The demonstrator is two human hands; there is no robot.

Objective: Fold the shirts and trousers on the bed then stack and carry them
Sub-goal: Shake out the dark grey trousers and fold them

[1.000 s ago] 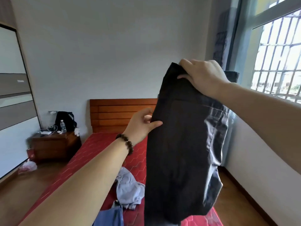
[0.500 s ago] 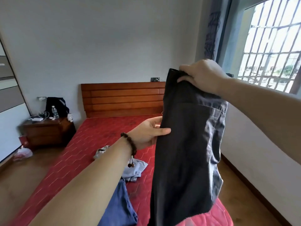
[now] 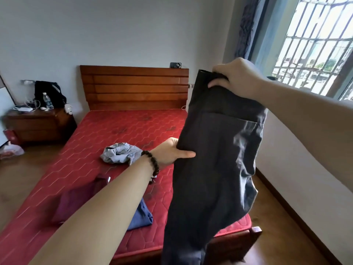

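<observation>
Trousers (image 3: 215, 159), dark and folded lengthwise, are hanging in the air over the foot of the bed (image 3: 118, 129), reaching down out of the head view at the bottom edge. The right hand (image 3: 236, 77) is gripping the waistband at the top, fingers curled over the edge, while the left hand (image 3: 172, 152) is pinching the cloth's left edge lower down, thumb lying across the front. On the red mattress behind are lying a crumpled grey garment (image 3: 120, 153), a maroon garment (image 3: 80, 199) and a blue garment (image 3: 142, 215) partly hidden by the left forearm. The fabric is looking soft and limp, with a slight sheen, so it is likely light but slippery and prone to sliding out of line; the stiffer waistband and the seamed edges are probably the surest places to take hold, keeping the legs aligned while lowering them flat for the next fold
</observation>
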